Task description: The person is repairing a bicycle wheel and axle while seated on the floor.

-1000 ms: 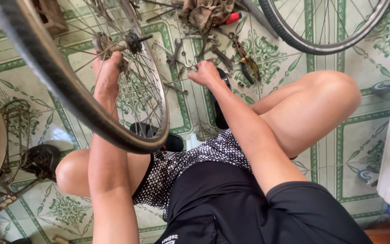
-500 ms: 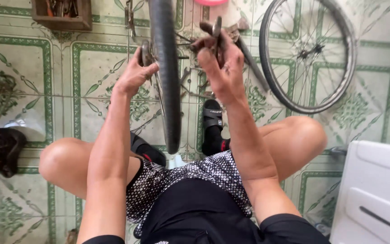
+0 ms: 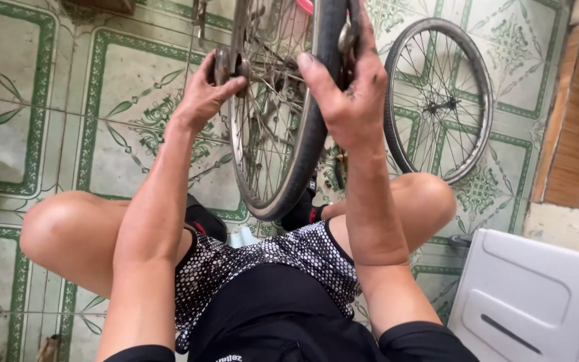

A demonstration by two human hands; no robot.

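Clearly, in the head view, the bicycle wheel (image 3: 283, 134) stands upright between the knees, edge-on, with the hub work in hand. The left hand (image 3: 202, 100) pinches the axle end (image 3: 226, 64) on the left side; the right hand (image 3: 350, 94) wraps a metal part at the tyre's right face. Turning it likely calls for steadying both sides. A spare wheel (image 3: 440, 100) lies far right, a white plastic box (image 3: 537, 302) near right; open tiled floor (image 3: 102, 134) spreads left.

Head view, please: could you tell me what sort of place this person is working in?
Probably a small home or street-side bicycle repair spot: a bicycle wheel held in both hands, a spare wheel lying on the patterned tile floor.
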